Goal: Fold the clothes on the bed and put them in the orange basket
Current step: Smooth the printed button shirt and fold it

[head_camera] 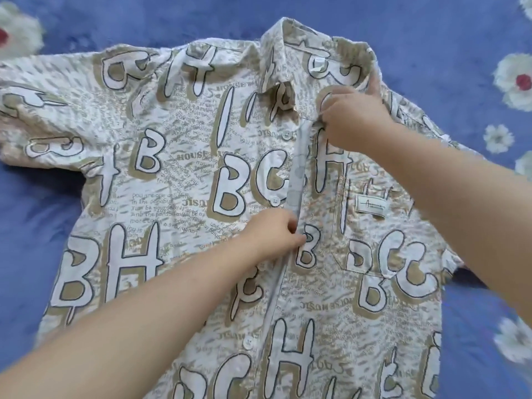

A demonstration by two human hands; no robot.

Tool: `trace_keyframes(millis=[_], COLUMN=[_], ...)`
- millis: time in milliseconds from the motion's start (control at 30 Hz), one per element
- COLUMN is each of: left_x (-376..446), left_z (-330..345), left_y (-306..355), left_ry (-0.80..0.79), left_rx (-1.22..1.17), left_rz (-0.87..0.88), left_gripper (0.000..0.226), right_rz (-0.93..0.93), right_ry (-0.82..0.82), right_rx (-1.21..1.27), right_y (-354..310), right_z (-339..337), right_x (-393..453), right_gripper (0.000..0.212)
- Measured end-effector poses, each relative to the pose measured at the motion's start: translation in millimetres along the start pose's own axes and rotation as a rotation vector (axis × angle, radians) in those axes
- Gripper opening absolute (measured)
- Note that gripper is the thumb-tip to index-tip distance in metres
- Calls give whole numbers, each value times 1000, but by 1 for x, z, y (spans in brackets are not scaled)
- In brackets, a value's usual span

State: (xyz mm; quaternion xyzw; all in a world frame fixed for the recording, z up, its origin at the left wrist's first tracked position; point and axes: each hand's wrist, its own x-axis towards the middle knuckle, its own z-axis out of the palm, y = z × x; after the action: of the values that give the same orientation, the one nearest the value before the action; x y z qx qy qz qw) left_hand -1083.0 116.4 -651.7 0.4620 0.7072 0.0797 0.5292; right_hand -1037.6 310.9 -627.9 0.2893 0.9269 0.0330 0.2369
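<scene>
Beige/white letter-print shirt (178, 180) flat, front up on blue bedsheet (431, 30). L hand (273, 234) & R hand (354, 122) fingers curled, pinching placket.

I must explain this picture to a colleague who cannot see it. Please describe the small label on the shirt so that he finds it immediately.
On the blue flowered bedsheet lies a short-sleeved cream shirt printed with big beige and white letters. Follow the right forearm to the chest pocket. Near its top edge sits the small white rectangular label, the only patch with thin handwriting-like script instead of big letters.
</scene>
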Motion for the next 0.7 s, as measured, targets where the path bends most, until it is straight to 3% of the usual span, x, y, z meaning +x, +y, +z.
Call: trace_keyframes(millis=[200, 467, 567, 633, 700], left_x=[-10, 2, -4, -9, -9], left_z=[-14, 1, 7, 9, 18], left_y=[-10, -16, -14, -14, -18], left_ry=[90, 221, 319, 486, 651], left_rx=[-77, 282, 361, 439, 458], left_rz=[31, -50, -46, 106, 277], left_gripper=[39, 31, 22, 18, 15], right_rz=[1, 24, 43, 63, 168], right_ry=[153, 54, 188, 367, 422], right_rx=[99, 78, 215, 340, 435], right_y=[11, -17, -12, 5, 28], right_z=[-4, 19, 28, 41, 58], right_x=[-9, 0, -19, -45, -74], right_gripper=[32, 38, 32, 24, 25])
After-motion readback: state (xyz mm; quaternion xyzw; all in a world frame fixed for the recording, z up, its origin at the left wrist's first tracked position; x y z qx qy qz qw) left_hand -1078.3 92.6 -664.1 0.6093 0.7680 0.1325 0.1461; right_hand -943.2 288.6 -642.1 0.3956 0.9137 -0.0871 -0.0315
